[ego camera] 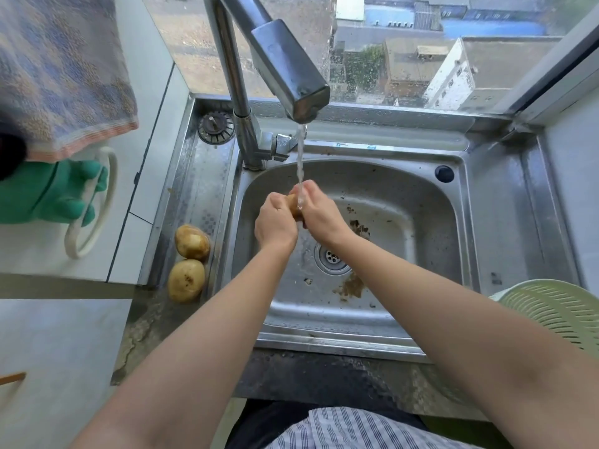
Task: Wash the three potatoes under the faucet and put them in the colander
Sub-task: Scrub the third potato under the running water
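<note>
Head view: over a steel sink (421,196), the left hand (275,222) and right hand (319,213) close together around a potato (293,204), only a sliver of its skin showing between the fingers, directly under the stream from the faucet (285,72). Two more potatoes (191,242) (186,280) lie touching on the sink's left ledge, and the pale green colander (557,315) sits at the right, its visible part holding nothing. A wet potato is likely firm, fairly heavy and slick, so a full wrap around its middle looks safer than a fingertip pinch. Brown grit lies near the drain (331,257). A green rubber glove (48,196) and a towel (61,69) hang over the bench at left, clear of the work. The carry to the colander appears unobstructed.
</note>
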`<state>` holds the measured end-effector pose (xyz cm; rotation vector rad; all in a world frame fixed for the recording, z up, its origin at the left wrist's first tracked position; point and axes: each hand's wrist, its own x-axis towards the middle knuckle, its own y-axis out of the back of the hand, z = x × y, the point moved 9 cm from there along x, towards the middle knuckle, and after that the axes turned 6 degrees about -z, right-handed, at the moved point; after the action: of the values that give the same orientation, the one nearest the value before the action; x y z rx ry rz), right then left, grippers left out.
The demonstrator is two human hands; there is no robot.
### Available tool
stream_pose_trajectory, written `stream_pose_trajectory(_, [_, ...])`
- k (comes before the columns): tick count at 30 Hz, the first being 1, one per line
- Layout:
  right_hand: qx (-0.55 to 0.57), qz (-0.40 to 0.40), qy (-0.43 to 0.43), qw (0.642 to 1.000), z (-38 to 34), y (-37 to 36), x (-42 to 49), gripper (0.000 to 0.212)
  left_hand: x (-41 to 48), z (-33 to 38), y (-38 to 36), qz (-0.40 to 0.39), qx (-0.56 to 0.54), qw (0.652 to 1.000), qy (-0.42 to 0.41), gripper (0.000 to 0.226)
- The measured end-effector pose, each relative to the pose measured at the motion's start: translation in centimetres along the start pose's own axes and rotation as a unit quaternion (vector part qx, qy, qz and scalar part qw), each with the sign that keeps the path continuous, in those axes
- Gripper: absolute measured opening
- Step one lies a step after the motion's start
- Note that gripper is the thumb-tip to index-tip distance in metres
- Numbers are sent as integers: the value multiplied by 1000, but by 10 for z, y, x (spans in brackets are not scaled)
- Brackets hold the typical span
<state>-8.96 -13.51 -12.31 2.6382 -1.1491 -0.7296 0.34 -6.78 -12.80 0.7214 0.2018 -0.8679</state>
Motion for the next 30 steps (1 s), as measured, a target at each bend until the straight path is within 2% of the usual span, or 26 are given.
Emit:
stream_pose_trajectory(3, [0,-32,26,999,1,-13,1,28,5,-8,-5,-30,-103,994,23,43])
stream_pose_trajectory(5, [36,2,4,999,2,-6,4,23,0,-6,-13,-74,-132,989,-1,47])
stream_pose_trajectory(7, [40,48,-28,998,7,4,5,32,-6,-3,-19,-99,-131,986,-17,44])
stream_pose_trajectory(9, [45,78,-31,995,10,12,2,42,-7,-1,-16,-78,-98,992,-14,37])
stream_pose_trajectory(11, [64,73,7,995,9,10,-3,40,-1,-11,-7,-29,-86,995,31,37])
stream_pose_trajectory(13, [69,17,43,997,7,-2,-7,31,1,-19,3,5,-111,990,90,46])
stream_pose_trajectory(15, [70,-25,52,996,5,-10,-10,29,2,-17,7,5,-97,990,100,65])
stream_pose_trajectory(17, [69,1,16,997,9,-3,-5,31,-5,-1,6,-15,-36,998,41,72])
stream_pose_trajectory(20, [-16,46,-75,996,18,12,2,59,-19,17,-1,-39,75,994,-71,62])
stream_pose_trajectory(22, [-29,45,-57,997,15,11,-3,64,-17,13,3,-23,74,996,-47,58])
stream_pose_trajectory(24, [-23,26,-5,999,9,3,-11,51,-5,-4,7,-8,25,999,40,57])
stream_pose_trajectory(26, [-10,19,2,1000,8,0,-13,39,-5,-7,8,-2,13,998,60,58])
stream_pose_trajectory(28, [-5,43,-41,998,11,7,-6,37,-14,8,1,-15,26,999,-22,56])
stream_pose_trajectory(30, [-28,66,-89,993,18,15,-1,48,-31,24,-4,-30,49,993,-103,45])
